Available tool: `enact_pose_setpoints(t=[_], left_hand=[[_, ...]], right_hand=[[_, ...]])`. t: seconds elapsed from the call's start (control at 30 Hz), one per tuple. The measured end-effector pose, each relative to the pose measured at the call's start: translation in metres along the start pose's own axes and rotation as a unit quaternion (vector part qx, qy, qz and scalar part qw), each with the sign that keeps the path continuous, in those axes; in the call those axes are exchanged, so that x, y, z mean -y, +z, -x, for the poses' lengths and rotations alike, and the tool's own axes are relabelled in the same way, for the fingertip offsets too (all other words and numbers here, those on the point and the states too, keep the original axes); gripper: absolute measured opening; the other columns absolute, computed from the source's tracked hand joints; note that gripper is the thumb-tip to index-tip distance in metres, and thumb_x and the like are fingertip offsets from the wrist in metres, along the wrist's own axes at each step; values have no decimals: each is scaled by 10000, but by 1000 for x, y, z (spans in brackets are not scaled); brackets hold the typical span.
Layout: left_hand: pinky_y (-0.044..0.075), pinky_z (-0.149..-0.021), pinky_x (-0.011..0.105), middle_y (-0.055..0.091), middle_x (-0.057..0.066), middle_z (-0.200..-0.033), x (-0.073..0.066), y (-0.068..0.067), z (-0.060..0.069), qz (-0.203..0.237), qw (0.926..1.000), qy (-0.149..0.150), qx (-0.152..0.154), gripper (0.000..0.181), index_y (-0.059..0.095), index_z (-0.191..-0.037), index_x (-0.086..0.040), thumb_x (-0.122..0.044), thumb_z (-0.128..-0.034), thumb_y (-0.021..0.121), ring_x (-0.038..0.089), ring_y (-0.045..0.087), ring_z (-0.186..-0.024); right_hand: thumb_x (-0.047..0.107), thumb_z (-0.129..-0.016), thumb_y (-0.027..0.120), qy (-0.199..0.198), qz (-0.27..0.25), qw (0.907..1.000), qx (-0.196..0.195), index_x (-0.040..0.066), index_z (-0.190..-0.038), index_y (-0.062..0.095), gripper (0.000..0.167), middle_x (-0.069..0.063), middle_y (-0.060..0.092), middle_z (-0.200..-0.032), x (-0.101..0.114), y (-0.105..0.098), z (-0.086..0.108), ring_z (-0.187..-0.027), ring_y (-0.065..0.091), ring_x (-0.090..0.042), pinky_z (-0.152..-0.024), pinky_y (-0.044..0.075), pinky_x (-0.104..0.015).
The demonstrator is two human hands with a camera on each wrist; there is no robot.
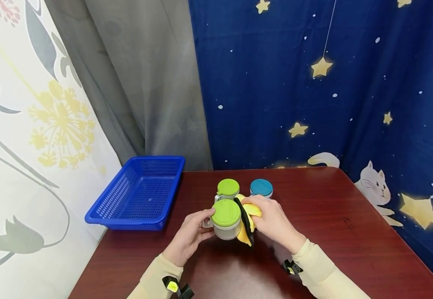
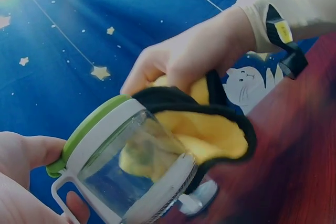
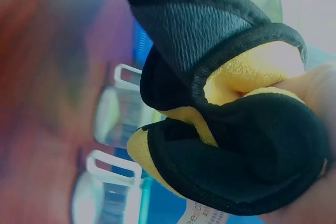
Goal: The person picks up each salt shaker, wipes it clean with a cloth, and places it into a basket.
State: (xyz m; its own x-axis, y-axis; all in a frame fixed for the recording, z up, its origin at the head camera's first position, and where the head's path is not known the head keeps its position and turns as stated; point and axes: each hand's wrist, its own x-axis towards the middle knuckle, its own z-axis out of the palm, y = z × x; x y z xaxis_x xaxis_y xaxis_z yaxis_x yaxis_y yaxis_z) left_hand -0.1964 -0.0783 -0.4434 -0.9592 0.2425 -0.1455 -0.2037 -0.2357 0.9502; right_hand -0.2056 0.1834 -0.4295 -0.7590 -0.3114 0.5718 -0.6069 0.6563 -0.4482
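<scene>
Sleeve (image 1: 152,276), left hand (image 1: 190,234) gripping tilted jar (image 1: 227,232), lid (image 1: 226,212) up, handle (image 1: 207,223) leftward

Glossy reddish-brown table (image 1: 313,216), grey curtain (image 1: 156,83), starry blue curtain (image 1: 257,91), white floral curtain (image 1: 11,137)

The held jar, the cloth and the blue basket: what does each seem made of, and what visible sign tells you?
Held jar: glossy, transparent glass or clear plastic; yellow shows through its wall.
Cloth: soft fabric, likely microfibre, with fuzzy yellow pile and dark edging.
Basket: probably moulded plastic, slightly shiny, with perforated walls.
</scene>
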Motion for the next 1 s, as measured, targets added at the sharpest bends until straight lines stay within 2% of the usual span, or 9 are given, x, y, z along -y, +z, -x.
enact_pose_setpoints(t=[0.2, 0.33, 0.6, 0.73, 0.83, 1.0], left_hand=[[537, -799, 424, 607, -10, -760, 0, -1, 2, -143, 9996, -171, 168, 190, 675, -800, -160, -316, -895, 731, 195, 637, -764], [538, -799, 438, 626, -9, -758, -1, 0, 2, -119, 9993, -174, 307, 171, 693, -822, -151, -301, -899, 728, 184, 647, -765], [560, -751, 488, 672, 15, -762, -3, 0, 3, -49, 9991, -258, 336, 159, 712, -869, -125, -280, -889, 736, 219, 692, -757], [563, -750, 492, 680, 13, -761, -4, 0, 3, 18, 9989, -226, 401, 149, 718, -890, -117, -266, -894, 731, 222, 699, -746], [559, -762, 487, 683, 14, -776, -6, 1, 4, 85, 9987, -139, 476, 153, 730, -918, -108, -259, -902, 722, 219, 691, -748], [549, -828, 502, 717, 68, -878, -10, 6, 7, 288, 9967, -170, 737, 201, 726, -999, -79, -265, -931, 692, 252, 697, -852]], right_hand=[[59, -772, 814, 7, -509, 9987, -15, 355, -1119, 697, 471, 182, 634, -1068, 7, -13, -9, -846, 584, -66, -700, 523, -282], [69, -788, 819, 4, -667, 9978, 51, 374, -1126, 693, 472, 196, 634, -1096, 9, -15, -11, -899, 590, -58, -730, 534, -289], [245, -848, 831, 16, -757, 9969, 209, 377, -1125, 706, 332, 200, 638, -1086, 9, -14, -13, -883, 599, -56, -718, 530, -286], [271, -841, 838, -25, -783, 9967, 216, 367, -1136, 715, 333, 189, 647, -1099, 8, -13, -14, -887, 605, -64, -701, 531, -292], [185, -807, 844, -72, -647, 9974, 315, 347, -1112, 726, 365, 182, 652, -1071, 3, -6, -12, -874, 595, -69, -685, 521, -290], [63, -733, 818, -343, 58, 9972, 662, 321, -945, 700, 354, 186, 579, -872, -10, 14, 0, -759, 525, -58, -636, 474, -256]])
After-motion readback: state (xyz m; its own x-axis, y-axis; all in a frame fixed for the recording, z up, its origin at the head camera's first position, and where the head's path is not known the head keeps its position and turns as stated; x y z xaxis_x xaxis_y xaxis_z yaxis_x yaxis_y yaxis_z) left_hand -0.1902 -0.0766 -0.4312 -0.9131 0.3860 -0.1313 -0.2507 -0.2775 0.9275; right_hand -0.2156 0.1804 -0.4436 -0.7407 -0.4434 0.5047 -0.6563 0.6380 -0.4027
